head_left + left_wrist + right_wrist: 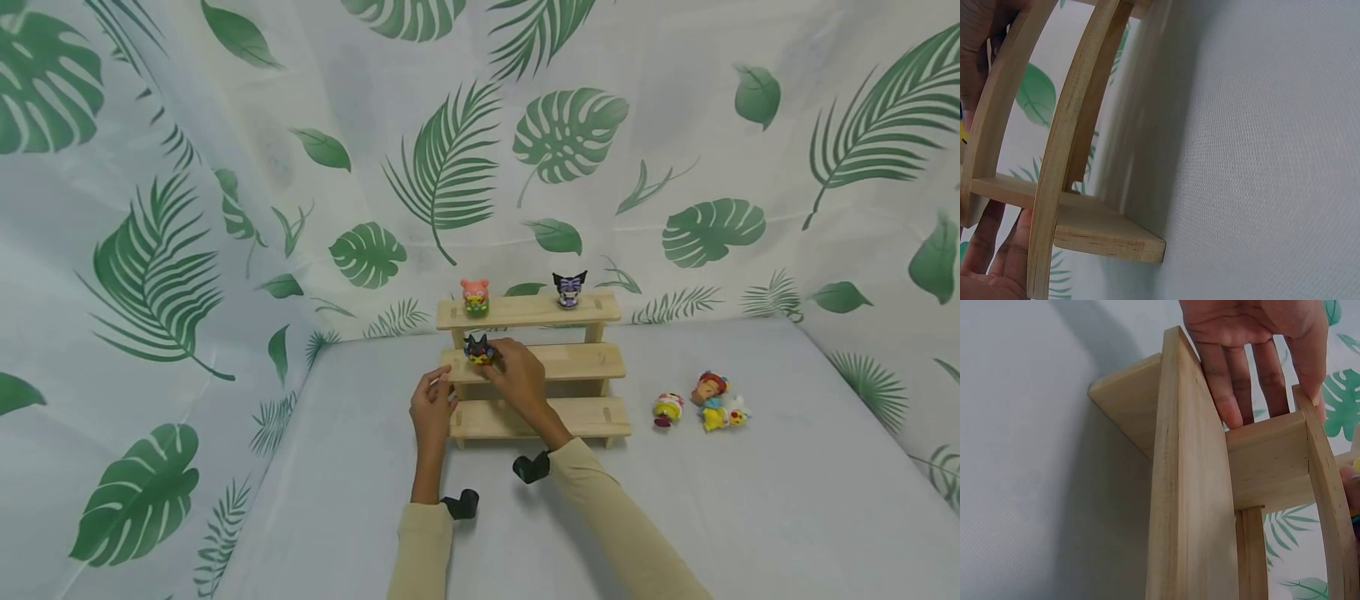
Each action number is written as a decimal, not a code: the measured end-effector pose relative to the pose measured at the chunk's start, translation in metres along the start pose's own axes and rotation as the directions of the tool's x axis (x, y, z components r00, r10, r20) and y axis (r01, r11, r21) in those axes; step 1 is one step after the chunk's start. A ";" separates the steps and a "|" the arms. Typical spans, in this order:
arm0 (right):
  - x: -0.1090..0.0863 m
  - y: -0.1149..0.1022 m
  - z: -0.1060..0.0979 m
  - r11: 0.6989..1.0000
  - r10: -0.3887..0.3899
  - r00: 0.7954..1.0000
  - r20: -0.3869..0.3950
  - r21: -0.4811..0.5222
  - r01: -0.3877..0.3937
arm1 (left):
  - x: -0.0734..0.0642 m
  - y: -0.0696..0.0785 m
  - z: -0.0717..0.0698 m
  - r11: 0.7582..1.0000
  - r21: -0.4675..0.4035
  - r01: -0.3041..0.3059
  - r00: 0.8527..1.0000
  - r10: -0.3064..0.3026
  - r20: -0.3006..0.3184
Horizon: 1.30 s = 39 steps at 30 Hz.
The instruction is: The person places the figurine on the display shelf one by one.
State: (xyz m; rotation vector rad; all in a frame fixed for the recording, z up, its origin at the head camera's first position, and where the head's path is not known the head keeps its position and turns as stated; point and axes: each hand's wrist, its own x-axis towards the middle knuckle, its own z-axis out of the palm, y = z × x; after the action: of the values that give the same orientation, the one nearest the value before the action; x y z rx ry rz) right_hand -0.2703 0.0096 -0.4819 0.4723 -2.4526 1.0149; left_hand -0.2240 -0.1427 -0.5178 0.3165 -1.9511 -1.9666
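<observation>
Green foliage is covering a white sheet [660,125] that is hanging behind the scene at twelve o'clock and running along both sides at nine and three. In the head view, a split leaf [48,83] is showing at ten o'clock, its darker twin [138,496] is sitting at eight, a frond [153,275] is fanning out at nine and a second frond [885,125] is arching at two. A pale table [337,517] is spreading through six o'clock, its fine weave showing at three in the left wrist view.
</observation>
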 end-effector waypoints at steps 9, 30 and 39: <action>0.002 -0.001 0.001 0.999 0.034 0.999 0.009 -0.014 -0.034 | -0.006 0.019 -0.002 1.000 0.003 0.028 0.999 -0.028 0.033; 0.002 -0.002 0.002 0.999 0.040 0.999 0.000 -0.014 -0.040 | -0.016 0.037 -0.002 1.000 0.004 0.027 0.999 -0.027 0.034; 0.003 -0.001 0.005 0.998 0.045 0.999 0.009 -0.035 -0.045 | -0.016 0.039 -0.002 1.000 0.010 0.020 0.999 -0.021 0.036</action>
State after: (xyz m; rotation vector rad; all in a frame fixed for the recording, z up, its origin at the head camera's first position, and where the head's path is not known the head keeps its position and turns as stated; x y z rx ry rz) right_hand -0.2737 0.0053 -0.4828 0.4132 -2.4953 0.9887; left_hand -0.2047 -0.1380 -0.4805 0.3064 -1.9878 -1.9897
